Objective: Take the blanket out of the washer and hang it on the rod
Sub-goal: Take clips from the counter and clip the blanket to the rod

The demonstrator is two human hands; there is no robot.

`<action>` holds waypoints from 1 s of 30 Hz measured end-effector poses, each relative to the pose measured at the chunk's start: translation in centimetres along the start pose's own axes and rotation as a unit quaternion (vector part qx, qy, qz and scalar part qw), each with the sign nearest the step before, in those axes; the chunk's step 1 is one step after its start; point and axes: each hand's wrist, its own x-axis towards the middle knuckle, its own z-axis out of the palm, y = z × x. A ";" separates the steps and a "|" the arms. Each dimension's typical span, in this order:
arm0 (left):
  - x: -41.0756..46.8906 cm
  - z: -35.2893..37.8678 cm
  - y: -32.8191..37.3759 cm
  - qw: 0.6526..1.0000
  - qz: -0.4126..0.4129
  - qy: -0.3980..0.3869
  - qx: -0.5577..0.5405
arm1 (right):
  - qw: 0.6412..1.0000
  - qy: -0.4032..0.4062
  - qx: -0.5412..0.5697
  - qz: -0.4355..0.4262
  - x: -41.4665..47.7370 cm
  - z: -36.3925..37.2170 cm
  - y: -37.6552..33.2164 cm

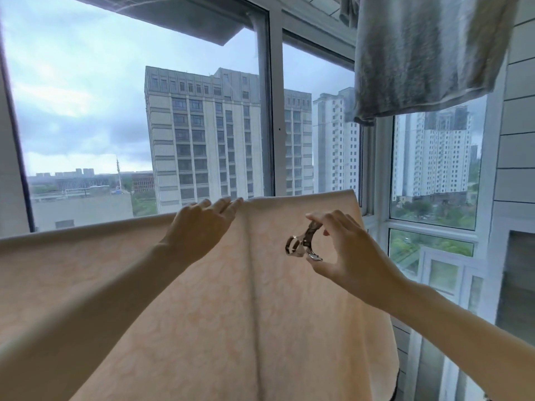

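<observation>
A pale peach blanket (202, 299) hangs draped over a line or rod that its own top fold hides, spreading from the left edge of the view to its right end in front of the window frame (275, 111). A vertical crease runs down the middle of the cloth. The left hand (202, 224) rests on the top fold just left of that crease, fingers together and laid flat along the edge, palm down. The right hand (344, 250) is lifted in front of the blanket near its upper right corner, thumb and fingers pinched on a metal clip (304, 241) whose jaws stand open toward the cloth. A grey towel (419, 53) hangs above, at the upper right.
</observation>
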 end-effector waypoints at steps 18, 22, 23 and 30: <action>9.2 2.5 4.4 0.968 -0.079 -0.109 -0.212 | 0.998 0.017 -0.020 -0.063 7.1 -0.6 7.9; 10.7 3.1 5.2 0.961 -0.130 -0.118 -0.215 | 0.993 0.005 -0.063 -0.102 8.5 -1.4 9.8; 10.8 3.2 5.5 0.958 -0.144 -0.118 -0.216 | 0.991 0.001 -0.070 -0.110 8.9 -1.6 10.3; 11.2 2.9 6.8 0.960 -0.175 -0.116 -0.185 | 0.984 -0.006 -0.090 -0.156 11.2 -2.8 12.8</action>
